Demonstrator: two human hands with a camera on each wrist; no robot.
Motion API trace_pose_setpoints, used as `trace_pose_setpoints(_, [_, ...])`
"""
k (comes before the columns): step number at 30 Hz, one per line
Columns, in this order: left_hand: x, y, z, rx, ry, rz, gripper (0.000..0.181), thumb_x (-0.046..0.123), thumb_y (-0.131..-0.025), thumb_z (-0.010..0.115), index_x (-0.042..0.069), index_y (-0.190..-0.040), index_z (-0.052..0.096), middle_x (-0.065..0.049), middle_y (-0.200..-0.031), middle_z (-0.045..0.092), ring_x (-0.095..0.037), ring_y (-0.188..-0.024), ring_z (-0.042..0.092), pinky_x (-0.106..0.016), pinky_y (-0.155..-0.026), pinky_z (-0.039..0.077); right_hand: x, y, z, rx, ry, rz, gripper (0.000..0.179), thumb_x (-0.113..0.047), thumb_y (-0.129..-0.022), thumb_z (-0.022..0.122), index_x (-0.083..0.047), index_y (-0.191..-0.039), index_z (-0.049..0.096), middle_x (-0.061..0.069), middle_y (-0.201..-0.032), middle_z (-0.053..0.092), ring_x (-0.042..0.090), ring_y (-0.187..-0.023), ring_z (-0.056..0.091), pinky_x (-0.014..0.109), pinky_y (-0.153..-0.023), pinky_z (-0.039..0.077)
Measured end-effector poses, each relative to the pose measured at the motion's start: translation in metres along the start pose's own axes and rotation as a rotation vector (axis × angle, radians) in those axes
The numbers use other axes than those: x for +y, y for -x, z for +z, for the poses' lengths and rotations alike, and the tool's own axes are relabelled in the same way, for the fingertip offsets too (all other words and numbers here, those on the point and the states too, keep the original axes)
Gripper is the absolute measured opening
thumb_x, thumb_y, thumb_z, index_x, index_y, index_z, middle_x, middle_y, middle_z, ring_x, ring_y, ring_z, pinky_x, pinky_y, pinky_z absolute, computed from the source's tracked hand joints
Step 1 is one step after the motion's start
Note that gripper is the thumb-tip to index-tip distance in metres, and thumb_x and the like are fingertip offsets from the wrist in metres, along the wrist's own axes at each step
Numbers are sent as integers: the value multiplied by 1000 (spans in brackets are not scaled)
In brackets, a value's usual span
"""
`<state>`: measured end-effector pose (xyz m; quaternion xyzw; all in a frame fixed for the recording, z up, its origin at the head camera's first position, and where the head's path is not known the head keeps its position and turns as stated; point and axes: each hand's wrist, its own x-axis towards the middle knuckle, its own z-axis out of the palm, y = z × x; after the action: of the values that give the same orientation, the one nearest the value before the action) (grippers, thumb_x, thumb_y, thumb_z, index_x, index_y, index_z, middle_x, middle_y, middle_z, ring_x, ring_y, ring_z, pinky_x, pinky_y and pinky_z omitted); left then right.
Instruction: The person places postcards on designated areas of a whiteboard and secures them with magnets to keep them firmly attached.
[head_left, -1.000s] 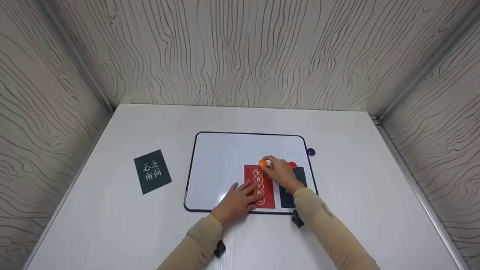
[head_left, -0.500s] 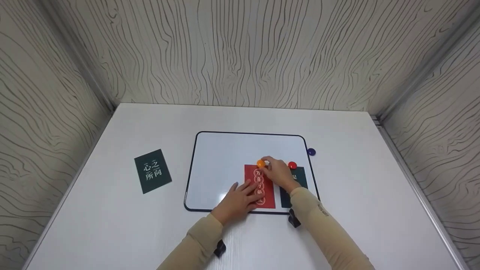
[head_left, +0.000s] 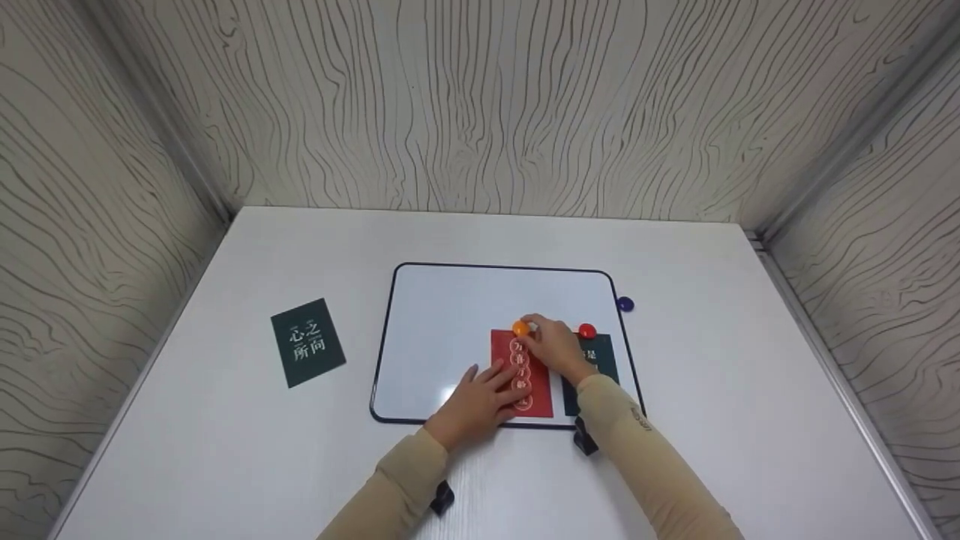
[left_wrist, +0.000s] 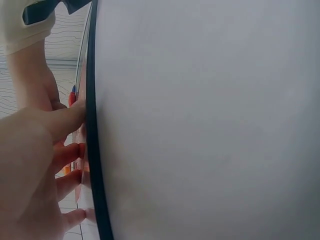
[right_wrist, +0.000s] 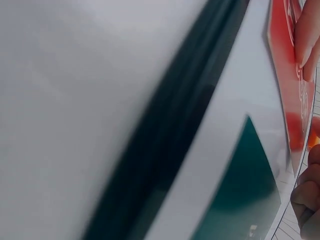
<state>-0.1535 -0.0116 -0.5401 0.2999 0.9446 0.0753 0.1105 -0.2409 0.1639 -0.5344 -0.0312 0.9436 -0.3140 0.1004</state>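
A red card (head_left: 541, 386) with white lettering lies on the lower right of a whiteboard (head_left: 442, 315). Spread fingers of my left hand (head_left: 474, 405) rest on the card's lower left part. My right hand (head_left: 556, 346) pinches a round orange magnet (head_left: 520, 328) at the card's top edge. A dark green card (head_left: 600, 356) lies to the right, partly hidden by my right wrist, with a red magnet (head_left: 587, 331) at its top edge. In the right wrist view the red card (right_wrist: 292, 90) and green card (right_wrist: 245, 180) lie side by side, apart.
A blue magnet (head_left: 625, 304) sits at the board's right edge. Another dark green card (head_left: 308, 343) with white lettering lies on the white table (head_left: 720, 322), left of the board. Patterned walls (head_left: 480, 105) stand behind and at both sides.
My right hand has shifted the orange magnet slightly left along the red card's top edge. The right forearm has swung a little left, uncovering more of the green card. My left hand stays put.
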Motion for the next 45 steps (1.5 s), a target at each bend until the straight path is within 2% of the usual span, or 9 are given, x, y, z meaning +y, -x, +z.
trace_pose_setpoints(7, [0, -1, 2, 16, 9, -2, 47, 45, -98, 46, 44, -144, 38, 10, -159, 31, -18, -151, 25, -49, -121, 28, -1, -2, 2, 7, 15, -9, 40, -26, -93, 64, -16, -131, 58, 7, -86, 64, 13, -66, 51, 20, -60, 43])
trace_pose_setpoints(15, [0, 1, 1, 14, 39, -4, 46, 45, -99, 45, 44, -144, 38, 9, -160, 30, -19, -152, 24, -50, -121, 27, 1, -3, 5, -6, 6, 3, 38, -25, -93, 63, -18, -130, 58, 7, -103, 70, 13, -68, 54, 21, -65, 46])
trace_pose_setpoints(18, [-1, 1, 0, 14, 52, -4, 46, 44, -99, 45, 44, -144, 38, 9, -160, 30, -19, -152, 23, -50, -122, 26, 1, -2, 5, -4, 3, 3, 40, -26, -93, 64, -18, -131, 58, 7, -106, 70, 13, -68, 54, 21, -66, 47])
trace_pose_setpoints(21, [0, 1, 0, 15, 62, -6, 46, 44, -99, 46, 43, -144, 38, 9, -160, 30, -19, -152, 23, -50, -122, 26, 1, -1, 4, -5, 3, 5, 42, -26, -92, 65, -19, -133, 57, 7, -102, 69, 13, -67, 54, 21, -66, 49])
trace_pose_setpoints(31, [2, -1, -4, 35, 97, -14, 46, 39, -96, 54, 39, -142, 45, 5, -158, 35, -22, -150, 27, -52, -121, 28, 2, 1, 3, -1, 15, 10, 46, -30, -92, 64, -18, -136, 54, 5, -93, 67, 14, -73, 55, 30, -83, 55])
trace_pose_setpoints(40, [7, -3, -7, 99, 90, -9, 44, 37, -93, 61, 34, -136, 53, 0, -152, 44, -25, -144, 36, -55, -117, 33, 1, 5, 0, 17, 23, 13, 47, -32, -91, 65, -20, -136, 54, 4, -85, 63, 14, -68, 53, 24, -73, 56])
trace_pose_setpoints(45, [9, -5, -6, 142, 103, 6, 42, 35, -91, 64, 31, -133, 56, -1, -147, 48, -24, -139, 40, -55, -116, 34, 2, 6, -2, 35, 37, 6, 47, -32, -91, 65, -20, -135, 54, 4, -79, 61, 14, -65, 51, 21, -65, 48])
